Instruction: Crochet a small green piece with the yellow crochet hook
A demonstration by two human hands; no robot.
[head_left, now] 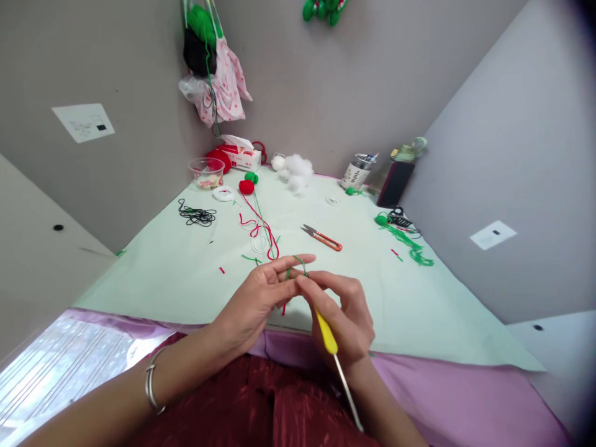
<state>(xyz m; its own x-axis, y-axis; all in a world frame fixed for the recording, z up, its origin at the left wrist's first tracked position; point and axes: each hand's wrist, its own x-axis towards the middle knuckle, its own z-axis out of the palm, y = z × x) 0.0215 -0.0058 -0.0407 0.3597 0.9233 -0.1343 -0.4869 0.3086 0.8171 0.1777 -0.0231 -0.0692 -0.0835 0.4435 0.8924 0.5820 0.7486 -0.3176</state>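
My left hand (254, 298) pinches a small piece of crochet work between thumb and fingers, with green yarn (300, 264) looped over its outstretched index finger. In my right hand (347, 310) is a crochet hook (327, 332) with a yellow grip, its metal shaft slanting down toward my lap. The fingertips of both hands meet at the work, which they mostly hide. A short red strand (284, 308) hangs below the left fingers. From beyond the hands, red yarn (272, 245) and a green strand run back to a red ball (246, 187) and a green ball (251, 177).
Orange thread snips (322, 237) lie just past my hands. Black cord (198, 214) lies left, green yarn tails (414, 248) right. Along the back stand a plastic tub (206, 177), tissue box (242, 156), white stuffing (298, 171), pen jar (357, 172) and a phone (395, 184) against a bottle.
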